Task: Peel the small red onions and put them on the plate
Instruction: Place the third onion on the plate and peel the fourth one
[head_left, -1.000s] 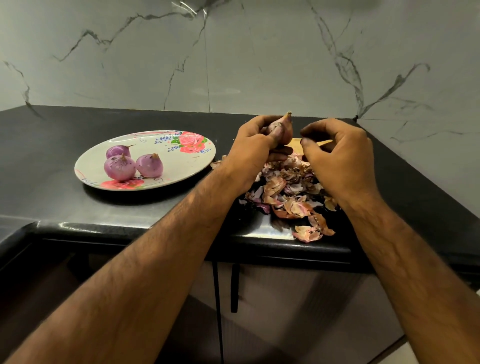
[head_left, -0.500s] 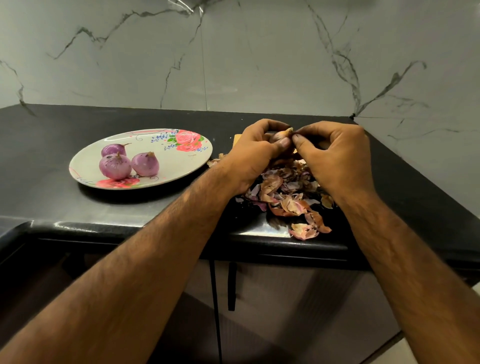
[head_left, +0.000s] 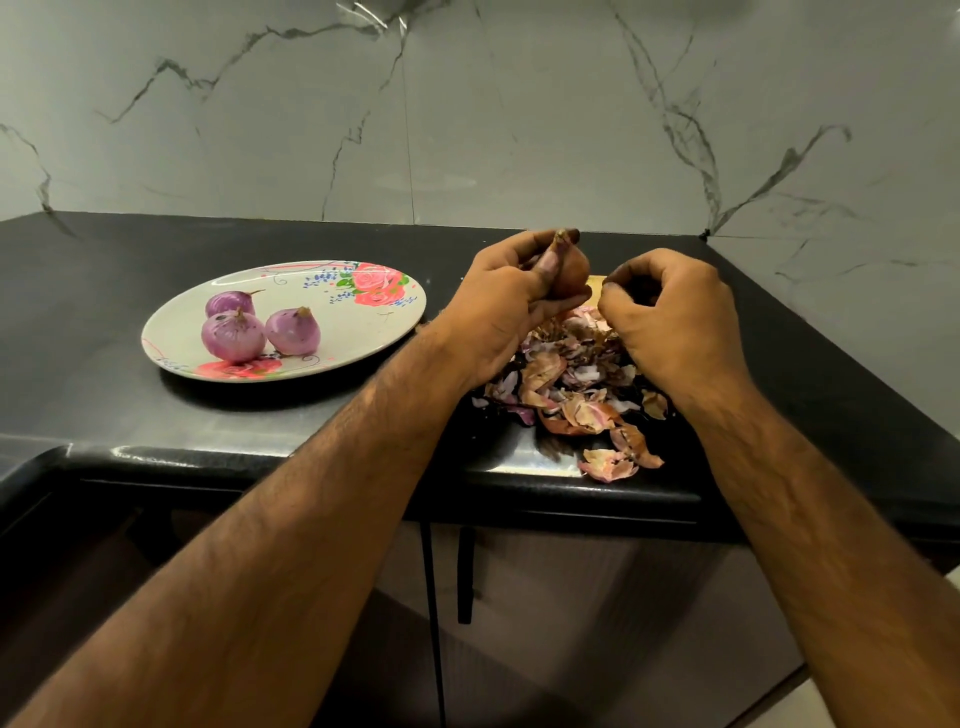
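Note:
My left hand (head_left: 501, 306) grips a small onion (head_left: 571, 273) still in its brown skin, stem end up, above the black counter. My right hand (head_left: 670, 317) hovers just right of it, fingers curled with the fingertips close together; whether a scrap of peel sits between them I cannot tell. Three peeled purple onions (head_left: 234, 335) (head_left: 292, 330) (head_left: 230, 303) lie together on the left half of a white floral plate (head_left: 363, 332). A heap of onion skins (head_left: 576, 389) lies under and in front of my hands.
The black counter's front edge (head_left: 311, 462) runs just below the skins, some of which lie at the very edge. A marble wall stands behind and wraps round on the right. A bit of yellow board (head_left: 596, 283) shows behind the onion. Cabinet doors are below.
Half a second ago my right fingertips were at the onion's top; now the right hand has drawn away to the right and the left hand has raised the onion slightly.

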